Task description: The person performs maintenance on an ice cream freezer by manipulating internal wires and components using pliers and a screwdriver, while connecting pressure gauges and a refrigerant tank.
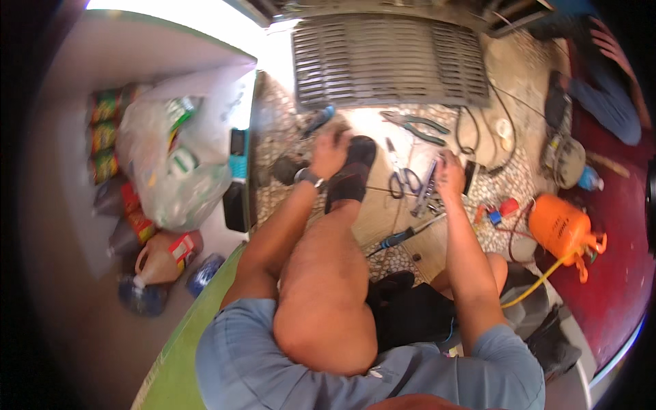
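Left hand (331,152) curled on shoe (352,171); right hand (449,174) gripping tool (427,188); pliers (417,126), grille (388,61) close ahead.

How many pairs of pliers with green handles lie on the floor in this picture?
1. The green-handled pliers lie on the floor just below the grey grille, beyond the right hand. More tools could be hidden under the hands or the leg.

Clear crinkled plastic bag (171,167) with green-and-white cartons inside: at nine o'clock, on the grey floor. Stack of green, red and yellow printed packets (102,133): just beyond it toward ten o'clock; red-orange foil pouch (137,217) touching the bag's lower edge. Amber plastic jug with red-and-white label (160,260): at eight o'clock, beside a blue-capped bottle (140,297).
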Action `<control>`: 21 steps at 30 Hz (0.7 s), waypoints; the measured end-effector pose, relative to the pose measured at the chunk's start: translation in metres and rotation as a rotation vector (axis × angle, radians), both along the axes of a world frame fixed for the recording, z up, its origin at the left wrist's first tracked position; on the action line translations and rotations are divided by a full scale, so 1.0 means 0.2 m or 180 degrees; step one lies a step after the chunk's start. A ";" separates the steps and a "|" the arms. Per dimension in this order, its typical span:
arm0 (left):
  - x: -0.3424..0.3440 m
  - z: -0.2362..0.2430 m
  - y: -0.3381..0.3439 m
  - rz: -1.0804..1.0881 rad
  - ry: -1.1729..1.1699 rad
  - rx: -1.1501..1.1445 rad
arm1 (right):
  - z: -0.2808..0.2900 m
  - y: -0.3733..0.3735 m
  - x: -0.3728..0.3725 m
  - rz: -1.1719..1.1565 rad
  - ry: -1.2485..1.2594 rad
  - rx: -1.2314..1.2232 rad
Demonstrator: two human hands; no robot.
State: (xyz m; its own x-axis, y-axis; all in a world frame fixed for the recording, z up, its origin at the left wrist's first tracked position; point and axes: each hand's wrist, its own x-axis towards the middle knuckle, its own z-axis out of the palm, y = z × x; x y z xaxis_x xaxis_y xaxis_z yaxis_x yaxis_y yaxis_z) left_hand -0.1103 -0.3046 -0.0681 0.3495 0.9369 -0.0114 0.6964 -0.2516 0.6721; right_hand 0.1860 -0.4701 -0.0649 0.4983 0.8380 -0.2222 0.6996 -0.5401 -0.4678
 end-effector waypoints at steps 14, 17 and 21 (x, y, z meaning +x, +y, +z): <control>0.23 0.17 0.01 -0.0517 -0.0617 -0.0952 | 0.07 0.06 0.07 0.0366 -0.0213 -0.0293; 0.33 0.21 0.01 -0.0737 -0.0552 -0.1127 | 0.38 -0.17 0.21 0.0208 0.0274 -0.0541; 0.38 0.25 0.03 -0.1077 -0.0605 -0.1192 | 0.61 -0.84 0.63 0.0501 0.0190 -0.1107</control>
State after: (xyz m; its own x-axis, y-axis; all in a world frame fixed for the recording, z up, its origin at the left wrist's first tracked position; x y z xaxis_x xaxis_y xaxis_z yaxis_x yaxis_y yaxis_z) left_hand -0.0338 -0.2995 -0.0181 0.6595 0.7155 -0.2302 0.4753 -0.1597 0.8652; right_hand 0.3110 -0.6382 0.0575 0.3471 0.7727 -0.5314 0.7637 -0.5618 -0.3180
